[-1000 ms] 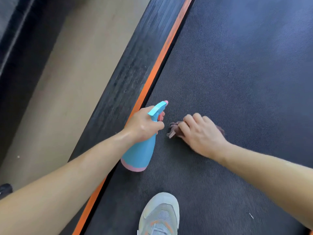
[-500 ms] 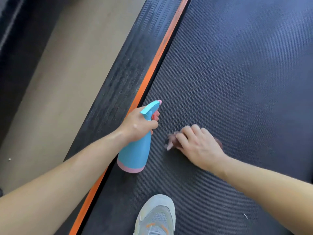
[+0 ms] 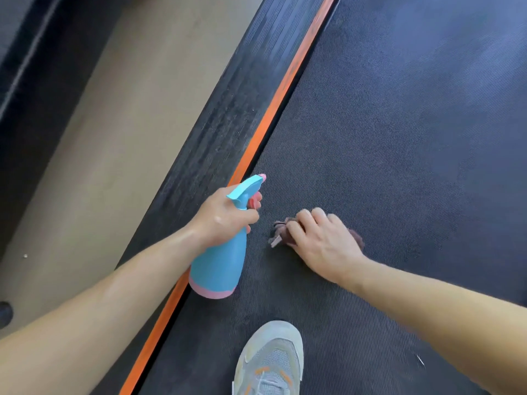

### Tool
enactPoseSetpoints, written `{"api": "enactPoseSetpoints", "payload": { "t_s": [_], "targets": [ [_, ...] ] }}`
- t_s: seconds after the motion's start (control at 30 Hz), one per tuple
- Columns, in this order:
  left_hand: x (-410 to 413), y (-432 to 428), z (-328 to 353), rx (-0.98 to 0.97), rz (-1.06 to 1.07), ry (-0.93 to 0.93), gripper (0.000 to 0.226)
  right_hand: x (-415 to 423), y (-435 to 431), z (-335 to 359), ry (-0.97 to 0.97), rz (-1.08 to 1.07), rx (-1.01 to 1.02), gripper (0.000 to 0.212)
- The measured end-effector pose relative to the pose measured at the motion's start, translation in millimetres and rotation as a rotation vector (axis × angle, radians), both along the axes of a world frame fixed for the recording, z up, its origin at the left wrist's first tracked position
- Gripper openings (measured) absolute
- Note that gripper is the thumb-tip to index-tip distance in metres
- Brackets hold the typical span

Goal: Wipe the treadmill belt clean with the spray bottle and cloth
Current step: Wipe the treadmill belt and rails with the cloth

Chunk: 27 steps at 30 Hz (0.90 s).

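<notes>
Fingers (image 3: 308,223) of the right hand (image 3: 328,246) curl over the cloth (image 3: 281,232), pressing it to the belt (image 3: 399,138) mid-frame, left hand (image 3: 219,220) gripping the spray bottle (image 3: 221,266) just beside it: wiping, I'd say, needing a firm sweep next.

Light: bright and even, with a bluish sheen on the treadmill belt (image 3: 427,115) at far right.
Shadows: faint, soft.
Sharpness: mildly soft; left edge blurred, lines bowed.

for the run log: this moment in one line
left hand: grips blue spray bottle | right hand: holds brown cloth on treadmill belt | grey shoe: on belt
</notes>
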State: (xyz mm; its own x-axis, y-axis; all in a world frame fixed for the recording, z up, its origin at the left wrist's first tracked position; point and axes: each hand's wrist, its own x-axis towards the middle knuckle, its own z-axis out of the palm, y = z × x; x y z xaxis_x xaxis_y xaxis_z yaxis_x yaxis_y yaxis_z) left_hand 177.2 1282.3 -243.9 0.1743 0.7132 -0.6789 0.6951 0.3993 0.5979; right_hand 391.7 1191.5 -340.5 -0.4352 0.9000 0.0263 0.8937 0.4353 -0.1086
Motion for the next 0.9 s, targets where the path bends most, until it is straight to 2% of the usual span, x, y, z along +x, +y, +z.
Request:
{"api": "enactPoseSetpoints", "payload": {
  "t_s": [0.07,0.17,0.23,0.3,0.37,0.5,0.53,0.6,0.67,0.73,0.8,0.9],
  "targets": [
    [-3.8,-4.3,-0.3,-0.006,0.014,-0.005,0.036,5.8,18.2,-0.1,0.001,0.01,0.005,0.033],
    [-10.6,-10.2,0.8,-0.025,0.021,-0.003,0.031,16.0,78.9,0.6,0.012,-0.281,0.074,0.036],
    [-15.3,-12.1,3.1,-0.027,0.022,-0.009,0.035,20.0,115.4,4.5,0.028,-0.475,0.037,0.037],
    [-18.7,-10.9,5.1,-0.019,0.025,-0.015,0.04,11.3,123.1,4.0,-0.012,-0.584,0.035,0.036],
    [-21.6,-8.4,8.7,-0.003,0.036,-0.004,0.039,-8.3,100.9,4.4,-0.029,-0.518,0.077,0.032],
    [-22.5,-3.5,10.4,0.032,0.063,-0.014,0.038,-30.1,37.0,0.7,-0.006,-0.034,-0.008,0.031],
    [-21.9,-2.4,10.7,0.035,0.077,-0.02,0.04,-24.1,41.8,2.1,0.004,0.008,-0.028,0.032],
    [-19.9,-1.1,10.7,0.025,0.114,-0.042,0.049,-17.3,70.8,1.2,0.021,-0.107,0.016,0.034],
    [-19.1,-1.6,10.1,0.008,0.128,-0.039,0.05,-14.6,109.4,-0.5,0.022,-0.327,0.089,0.034],
    [-19.5,-2.6,10.8,-0.005,0.134,-0.039,0.05,-17.3,130.4,-0.2,0.006,-0.453,0.08,0.032],
    [-20.9,-3.0,12.4,-0.007,0.144,-0.015,0.049,-28.1,120.9,-1.6,-0.03,-0.472,0.09,0.029],
    [-24.4,-0.8,13.0,-0.016,0.136,0.01,0.055,-44.6,74.0,-0.9,0.0,-0.255,0.089,0.026]
  ]
}}
